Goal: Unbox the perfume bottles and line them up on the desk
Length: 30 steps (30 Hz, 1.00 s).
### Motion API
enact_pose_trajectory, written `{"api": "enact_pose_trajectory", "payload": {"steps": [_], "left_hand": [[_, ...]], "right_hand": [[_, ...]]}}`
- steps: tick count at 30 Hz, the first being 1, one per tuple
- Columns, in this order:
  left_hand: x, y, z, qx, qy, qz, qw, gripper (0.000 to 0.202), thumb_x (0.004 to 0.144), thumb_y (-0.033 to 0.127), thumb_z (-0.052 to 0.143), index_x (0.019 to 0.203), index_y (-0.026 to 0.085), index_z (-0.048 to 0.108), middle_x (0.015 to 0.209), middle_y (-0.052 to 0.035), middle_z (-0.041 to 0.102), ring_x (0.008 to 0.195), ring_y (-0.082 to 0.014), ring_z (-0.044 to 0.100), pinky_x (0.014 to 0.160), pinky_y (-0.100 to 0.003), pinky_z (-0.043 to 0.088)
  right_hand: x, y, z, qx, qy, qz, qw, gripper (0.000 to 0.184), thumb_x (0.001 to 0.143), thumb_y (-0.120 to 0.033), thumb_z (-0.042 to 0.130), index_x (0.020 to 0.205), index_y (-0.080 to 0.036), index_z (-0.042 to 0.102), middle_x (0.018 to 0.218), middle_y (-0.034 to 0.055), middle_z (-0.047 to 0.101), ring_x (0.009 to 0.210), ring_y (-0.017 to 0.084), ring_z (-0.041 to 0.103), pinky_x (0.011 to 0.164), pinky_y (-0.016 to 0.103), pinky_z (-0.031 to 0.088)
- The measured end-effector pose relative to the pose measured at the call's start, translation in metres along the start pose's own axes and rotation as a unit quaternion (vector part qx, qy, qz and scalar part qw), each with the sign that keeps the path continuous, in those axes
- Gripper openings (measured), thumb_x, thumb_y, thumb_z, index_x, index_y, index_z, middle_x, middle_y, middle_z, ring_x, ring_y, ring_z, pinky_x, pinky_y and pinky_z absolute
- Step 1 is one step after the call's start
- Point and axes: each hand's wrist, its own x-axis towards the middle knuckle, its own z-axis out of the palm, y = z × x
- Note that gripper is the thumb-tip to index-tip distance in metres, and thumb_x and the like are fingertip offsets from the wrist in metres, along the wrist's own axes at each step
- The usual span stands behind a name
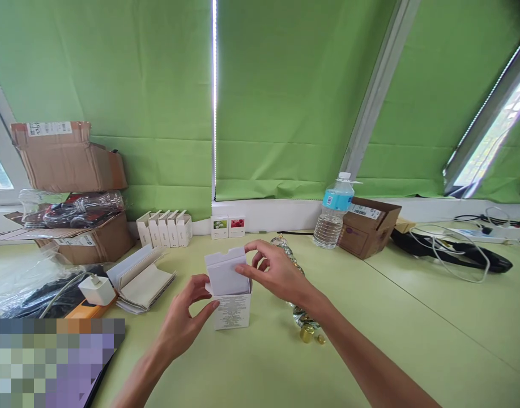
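Note:
A small white carton (230, 300) stands upright on the green table (413, 340) in front of me, its top flaps raised. My left hand (186, 323) pinches its left side with thumb and fingers. My right hand (277, 275) reaches over from the right, fingertips on the open top flap. Behind my right wrist lies a clear plastic bag with small gold caps (306, 333) spilling at its near end.
Flat white carton blanks (139, 280) and a white charger (96, 289) lie at the left. Several folded white boxes (166, 228) line the back wall beside two printed boxes (228, 226). A water bottle (334, 212), cardboard boxes (368, 226) and cables (455, 255) stand at the right.

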Motion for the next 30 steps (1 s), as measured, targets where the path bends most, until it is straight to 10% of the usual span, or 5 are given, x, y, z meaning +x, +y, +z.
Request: {"api": "enact_pose_trajectory", "payload": {"steps": [30], "left_hand": [[-0.002,-0.009,0.012,0.024,0.008,-0.027,0.999,0.057,0.082,0.035,0.062,0.133,0.028,0.035,0.114,-0.0052,0.066,0.099,-0.0202,0.066,0.092,-0.042,0.053]], "right_hand": [[-0.011,-0.003,-0.002,-0.136,-0.052,-0.093,0.985,0.016,0.086,-0.033,0.061,0.092,-0.024,0.072,0.122,0.0068,0.06,0.119,0.023,0.049,0.097,0.039,0.04]]}}
